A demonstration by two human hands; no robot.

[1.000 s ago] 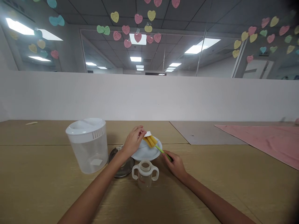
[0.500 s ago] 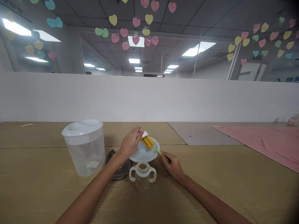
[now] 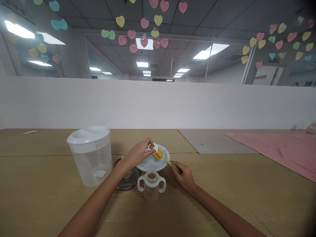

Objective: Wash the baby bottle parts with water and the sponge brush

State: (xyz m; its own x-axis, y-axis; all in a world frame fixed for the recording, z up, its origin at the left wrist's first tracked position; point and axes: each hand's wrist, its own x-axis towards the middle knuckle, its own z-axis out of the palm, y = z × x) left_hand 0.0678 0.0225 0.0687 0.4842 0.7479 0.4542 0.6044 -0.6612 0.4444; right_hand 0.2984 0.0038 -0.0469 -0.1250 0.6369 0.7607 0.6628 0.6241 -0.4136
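Note:
My left hand (image 3: 140, 152) is closed on a small white ring-shaped cap (image 3: 154, 146), which sits around the end of a yellow sponge brush (image 3: 159, 154). Yellow sponge shows through the cap's opening. The brush's green handle is gripped by my right hand (image 3: 184, 174), fingers wrapped round it. Beneath both lies a pale plate (image 3: 153, 165). Closer to me stands a clear baby bottle (image 3: 151, 191), upright and without a lid, with white handles on both sides. A dark round lid (image 3: 128, 181) lies left of it, partly covered by my left forearm.
A translucent bucket with a white lid (image 3: 90, 158) stands at the left. At the right a pink cloth (image 3: 276, 148) is spread over the table, next to a grey mat (image 3: 212, 141). A white wall (image 3: 158, 105) rises behind the table.
My left hand has lowered slightly and turned the white cap so its opening faces me, with the sponge pushed into it. My right hand keeps hold of the brush handle.

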